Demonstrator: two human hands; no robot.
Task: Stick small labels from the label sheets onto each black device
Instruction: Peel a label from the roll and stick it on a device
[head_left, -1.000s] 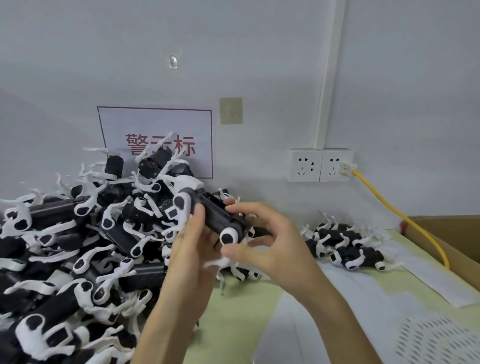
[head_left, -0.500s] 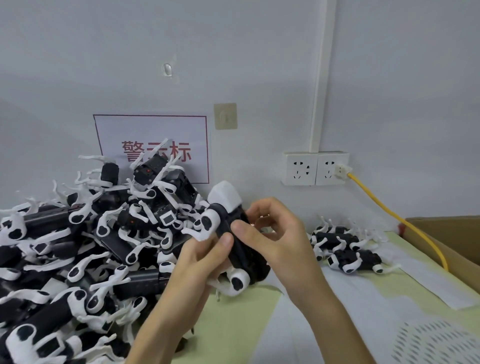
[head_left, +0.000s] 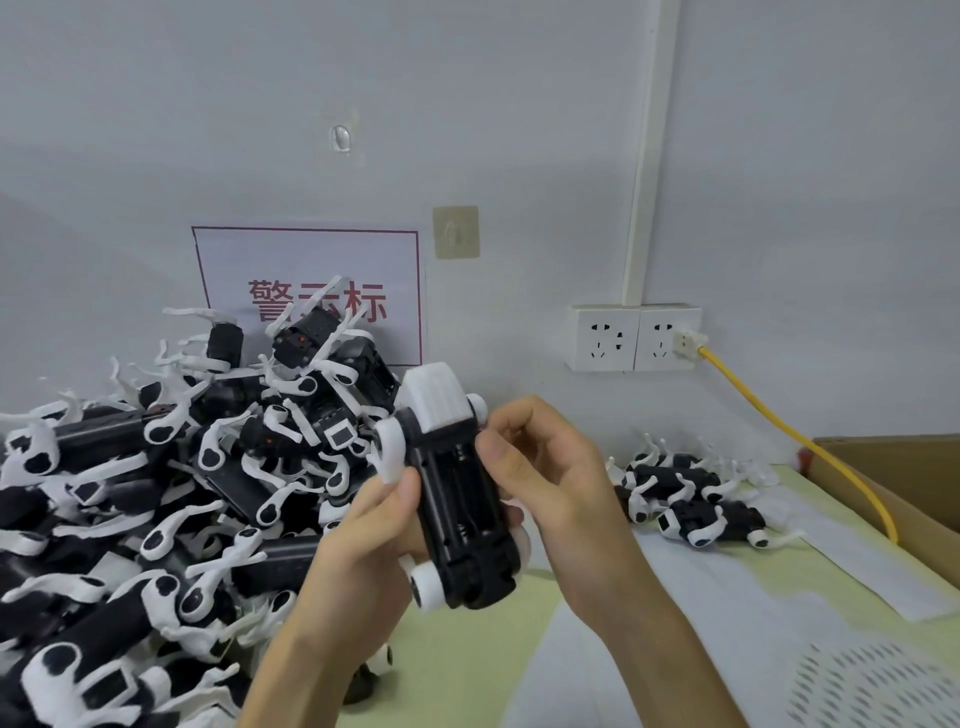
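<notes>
Heap of black devices (head_left: 156, 499) at 9 o'clock. Our left hand (head_left: 363, 540) grips held device (head_left: 460, 499) at centre, white end toward 12. Our right hand (head_left: 556, 483) clasps its right side. Device cluster (head_left: 691, 501) at 3, label sheets (head_left: 727, 618) at 4.

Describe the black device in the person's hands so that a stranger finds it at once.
Start at the white double wall socket; lower left of it, beside the big heap of black plastic devices, the left hand and the right hand hold one black plastic device with white round joints. Only this one is held above the green table.
</notes>
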